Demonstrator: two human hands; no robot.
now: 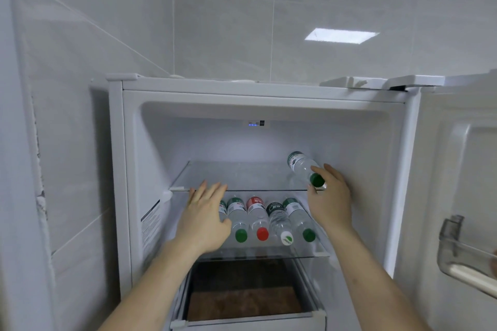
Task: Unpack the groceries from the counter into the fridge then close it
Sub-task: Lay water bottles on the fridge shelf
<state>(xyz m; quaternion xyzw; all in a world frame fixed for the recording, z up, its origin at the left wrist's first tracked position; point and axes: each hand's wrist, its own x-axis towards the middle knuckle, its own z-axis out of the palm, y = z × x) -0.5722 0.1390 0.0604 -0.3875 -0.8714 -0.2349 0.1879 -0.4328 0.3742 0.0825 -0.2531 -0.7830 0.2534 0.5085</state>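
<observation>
right hand [329, 199] grasps bottle [302, 166] | left hand [205, 219] fingers released | bottles [258, 219] below

Leftmost clear plastic bottle [222, 208] mostly hidden behind left hand [205, 219]; white fridge door [462, 169] cropped at right edge.

At frame centre the open fridge [258, 94] held 5 bottles on its lower shelf [320, 252]; the right hand [329, 196] gripped a green-capped bottle [302, 166] on the upper shelf [236, 177], and the left hand [205, 212] hovered flat.
</observation>
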